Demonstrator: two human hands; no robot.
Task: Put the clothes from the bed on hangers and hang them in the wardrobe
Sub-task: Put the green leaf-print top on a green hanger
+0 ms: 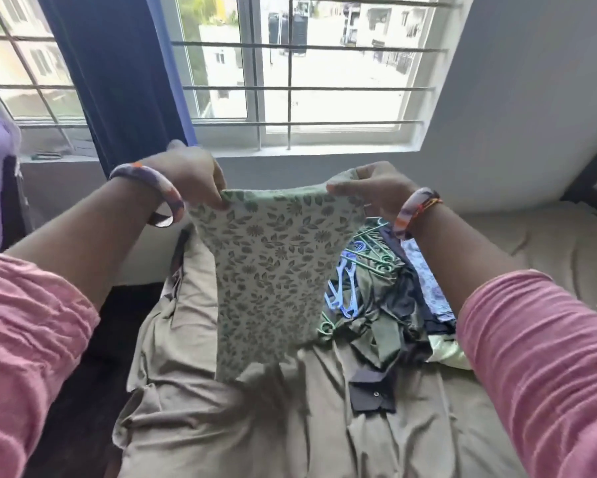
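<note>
Your floral garment [273, 270] hides part of the hanger pile [359, 263] and the bedsheet [255, 426] behind it. Your right hand [376, 191] and forearm cover the far side of the clothes heap [393, 322]. Both sleeves [24, 339] run off the picture's edges.

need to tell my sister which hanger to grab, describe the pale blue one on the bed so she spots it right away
Start at the beige-sheeted bed under the barred window and find the clothes pile. The pale blue plastic hanger lies at its left edge, beside the held-up floral garment. The hangers around it are green.
</note>
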